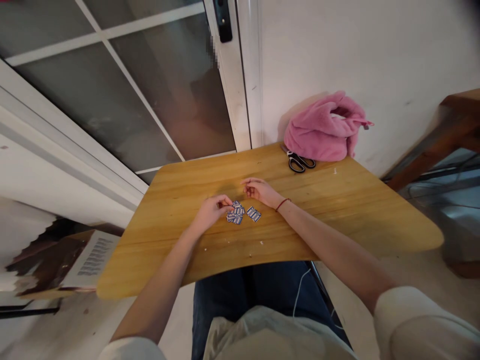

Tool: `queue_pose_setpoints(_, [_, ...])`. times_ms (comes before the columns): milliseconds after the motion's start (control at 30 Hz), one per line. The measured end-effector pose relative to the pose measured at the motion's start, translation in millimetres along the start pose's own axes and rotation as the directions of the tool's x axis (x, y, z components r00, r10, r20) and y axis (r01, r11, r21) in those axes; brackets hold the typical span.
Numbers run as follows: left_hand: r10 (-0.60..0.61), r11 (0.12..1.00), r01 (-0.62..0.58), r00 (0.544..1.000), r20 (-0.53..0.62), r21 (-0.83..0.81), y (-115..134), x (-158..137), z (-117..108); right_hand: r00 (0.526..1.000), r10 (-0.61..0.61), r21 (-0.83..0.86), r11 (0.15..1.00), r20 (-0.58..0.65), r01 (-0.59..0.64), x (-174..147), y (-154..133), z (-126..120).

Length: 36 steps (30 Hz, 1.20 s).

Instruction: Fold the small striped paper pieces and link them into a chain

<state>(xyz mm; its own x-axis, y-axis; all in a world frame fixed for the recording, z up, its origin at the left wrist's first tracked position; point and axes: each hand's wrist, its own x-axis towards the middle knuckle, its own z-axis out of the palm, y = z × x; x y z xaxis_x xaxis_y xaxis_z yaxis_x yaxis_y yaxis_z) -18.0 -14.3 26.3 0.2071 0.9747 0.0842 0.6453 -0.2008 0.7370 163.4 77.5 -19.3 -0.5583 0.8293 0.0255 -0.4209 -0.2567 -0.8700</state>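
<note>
A small pile of blue-and-white printed slips (236, 212), like labels or little cards, lies overlapped on the wooden table. My left hand (212, 212) is at the pile's left edge, thumb and forefinger brought together in a pinch. Whatever is between those fingertips is too small to make out. To the right of the pile a few more slips (254, 214) lie side by side, apart from it. Just beyond them is my right hand (260, 191), with a red cord on its wrist. Its fingers are loosely bent and apart, and nothing shows in them.
Black-handled scissors (298, 162) lie at the table's far edge, beside a pink plush bag (322, 130) against the wall. Tiny white scraps dot the wooden table (168, 200). A glazed door (150, 90) stands behind, and an open carton (82, 260) sits at left.
</note>
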Motion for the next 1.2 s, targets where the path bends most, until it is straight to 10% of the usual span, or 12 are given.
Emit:
queue_pose_setpoints(533, [0.179, 0.929, -0.154, 0.983, -0.045, 0.337, -1, 5, 5, 1.0, 0.004, 0.006, 1.0, 0.003, -0.004, -1, -1, 2])
queue_pose_setpoints(700, [0.258, 0.892, -0.282, 0.959, 0.116, 0.353, 12, 15, 29, 1.0, 0.009, 0.016, 1.0, 0.012, -0.009, -4, -3, 2])
queue_pose_setpoints(933, [0.063, 0.914, -0.119, 0.986, 0.155, 0.387, 16, 28, 49, 1.0, 0.017, 0.039, 0.999, 0.006, -0.017, -3, -3, 2])
queue_pose_setpoints(1200, [0.051, 0.997, -0.058, 0.992, 0.113, 0.058, 19, 24, 45, 1.0, 0.019, 0.046, 0.999, -0.019, -0.018, -2, -4, 1])
